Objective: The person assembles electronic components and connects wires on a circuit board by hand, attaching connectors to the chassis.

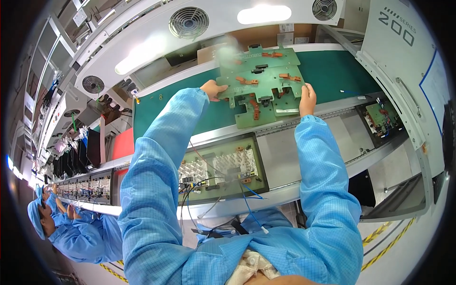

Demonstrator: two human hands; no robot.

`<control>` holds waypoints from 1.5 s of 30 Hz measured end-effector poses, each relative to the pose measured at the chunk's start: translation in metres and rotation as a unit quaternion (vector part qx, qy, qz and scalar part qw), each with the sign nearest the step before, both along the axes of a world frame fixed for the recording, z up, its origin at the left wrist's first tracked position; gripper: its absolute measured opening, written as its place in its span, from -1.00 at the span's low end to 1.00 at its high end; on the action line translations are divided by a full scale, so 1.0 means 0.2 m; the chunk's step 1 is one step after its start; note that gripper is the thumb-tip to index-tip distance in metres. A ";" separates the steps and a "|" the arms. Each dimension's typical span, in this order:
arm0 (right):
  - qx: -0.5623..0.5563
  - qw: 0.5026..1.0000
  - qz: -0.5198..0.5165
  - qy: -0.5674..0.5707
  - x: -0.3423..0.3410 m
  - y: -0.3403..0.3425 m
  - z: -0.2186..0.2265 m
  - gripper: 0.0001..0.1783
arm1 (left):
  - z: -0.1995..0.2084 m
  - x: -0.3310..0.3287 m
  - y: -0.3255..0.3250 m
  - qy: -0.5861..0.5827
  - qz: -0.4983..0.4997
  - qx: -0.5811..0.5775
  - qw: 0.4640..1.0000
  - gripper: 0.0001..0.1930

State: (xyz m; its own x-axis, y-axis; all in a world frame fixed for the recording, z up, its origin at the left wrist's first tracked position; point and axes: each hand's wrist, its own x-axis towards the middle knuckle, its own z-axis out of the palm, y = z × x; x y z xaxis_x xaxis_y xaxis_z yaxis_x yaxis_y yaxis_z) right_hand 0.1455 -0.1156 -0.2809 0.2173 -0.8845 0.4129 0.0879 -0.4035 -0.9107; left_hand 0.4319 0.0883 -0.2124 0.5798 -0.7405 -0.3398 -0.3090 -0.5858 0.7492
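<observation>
A translucent green fixture plate [247, 89] with cut-outs, orange-brown clips and black blocks is held level above the far side of the line. My left hand [213, 89] grips its left edge, thumb on top. On the opposite edge, my right hand [308, 99] is closed round the plate's side. Just behind it is a similar green plate [289, 58] with orange clips, partly covered by the front one; whether the two touch I cannot tell. Nearer me, between my forearms, a dark-framed tray [262, 176] carries a green board with rows of white parts and loose wires.
A green mat [327, 71] covers the bench beyond the metal conveyor rail [342, 114]. Another black tray [380, 135] with a small board sits at right, beside a white machine housing [403, 57]. Fans and lamps hang overhead. Two co-workers in blue [85, 240] are at far left.
</observation>
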 end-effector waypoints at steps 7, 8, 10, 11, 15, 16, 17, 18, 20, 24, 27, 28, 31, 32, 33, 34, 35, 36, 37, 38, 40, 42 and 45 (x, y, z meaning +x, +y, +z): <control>0.064 0.991 0.083 -0.087 0.00 -0.07 -0.05 -0.65 | -0.01 0.00 0.01 0.013 0.006 -0.056 0.998 -0.56; 0.065 0.991 0.083 -0.087 0.01 -0.07 -0.05 -0.65 | 0.01 0.00 0.01 0.026 0.006 -0.064 0.998 -0.56; 0.062 0.997 0.018 -0.043 0.00 -0.08 -0.07 -0.65 | 0.10 -0.08 -0.02 0.049 0.002 -0.096 0.994 -0.57; 0.062 0.997 0.022 -0.045 0.01 -0.08 -0.08 -0.65 | 0.15 -0.10 0.01 0.061 0.009 -0.131 0.989 -0.57; 0.057 0.996 0.027 -0.066 0.00 -0.12 -0.10 -0.64 | 0.19 -0.09 -0.01 0.074 -0.007 -0.178 0.981 -0.57; 0.058 0.995 0.036 -0.069 -0.01 -0.13 -0.11 -0.64 | 0.19 -0.11 -0.02 0.076 -0.005 -0.179 0.981 -0.57; 0.056 0.995 0.036 -0.069 -0.02 -0.13 -0.10 -0.64 | 0.19 -0.13 -0.02 0.061 -0.009 -0.144 0.988 -0.59; 0.046 0.997 -0.002 -0.061 -0.03 -0.13 -0.10 -0.64 | 0.18 -0.15 -0.03 0.047 -0.014 -0.110 0.993 -0.60; 0.034 0.997 -0.041 -0.055 -0.06 -0.14 -0.07 -0.64 | 0.10 -0.13 -0.06 0.060 -0.010 -0.129 0.990 -0.58; -0.022 0.999 0.032 0.001 -0.01 -0.05 0.02 -0.69 | -0.09 0.04 0.03 0.024 0.003 -0.091 0.996 -0.56; -0.021 0.999 0.027 -0.011 -0.05 -0.06 -0.01 -0.72 | -0.10 -0.03 -0.01 0.019 -0.001 -0.066 0.998 -0.57; -0.003 0.999 0.034 -0.042 -0.05 -0.05 -0.01 -0.74 | -0.10 -0.04 -0.01 0.008 -0.005 -0.058 0.998 -0.57; -0.021 0.997 0.056 -0.050 -0.05 -0.09 -0.03 -0.75 | -0.09 -0.03 -0.01 -0.023 -0.001 -0.049 0.999 -0.57; -0.020 0.997 0.059 -0.050 -0.05 -0.08 -0.02 -0.75 | -0.09 -0.04 0.00 -0.039 0.006 -0.045 0.998 -0.57; -0.013 0.998 0.046 -0.026 -0.05 -0.07 0.00 -0.76 | -0.09 -0.03 0.01 -0.039 0.009 -0.044 0.998 -0.57; -0.006 0.999 0.033 -0.003 -0.04 -0.05 0.01 -0.76 | -0.09 -0.03 0.02 -0.011 0.020 -0.075 0.997 -0.56; -0.006 0.999 0.033 0.000 -0.04 -0.05 0.01 -0.76 | -0.09 -0.05 0.02 0.019 0.028 -0.105 0.994 -0.56; 0.004 0.999 0.044 -0.028 -0.04 -0.05 0.01 -0.76 | -0.09 -0.06 0.02 0.022 0.028 -0.105 0.994 -0.56; 0.015 0.997 0.055 -0.055 -0.04 -0.04 0.01 -0.75 | -0.08 -0.07 0.02 0.002 0.027 -0.116 0.993 -0.57; 0.015 0.997 0.056 -0.052 -0.04 -0.05 -0.01 -0.75 | -0.06 -0.08 0.02 -0.019 0.026 -0.127 0.991 -0.57; 0.014 0.994 0.061 -0.084 -0.06 -0.08 -0.03 -0.73 | -0.03 -0.12 0.01 -0.021 0.020 -0.125 0.992 -0.58; 0.014 0.994 0.063 -0.085 -0.07 -0.11 -0.05 -0.72 | -0.03 -0.11 0.01 -0.027 0.017 -0.124 0.992 -0.59; -0.013 0.996 0.041 -0.077 -0.03 -0.06 -0.01 -0.73 | -0.09 -0.06 0.04 0.042 0.033 -0.148 0.987 -0.60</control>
State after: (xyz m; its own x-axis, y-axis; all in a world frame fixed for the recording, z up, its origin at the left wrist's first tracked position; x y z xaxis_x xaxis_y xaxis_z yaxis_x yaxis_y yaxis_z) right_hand 0.1389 -0.1278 -0.2824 0.2205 -0.8551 0.4692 0.2599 -0.4121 -0.8733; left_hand 0.4189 0.0957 -0.2305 0.6092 -0.7762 -0.1622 -0.2074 -0.3534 0.9122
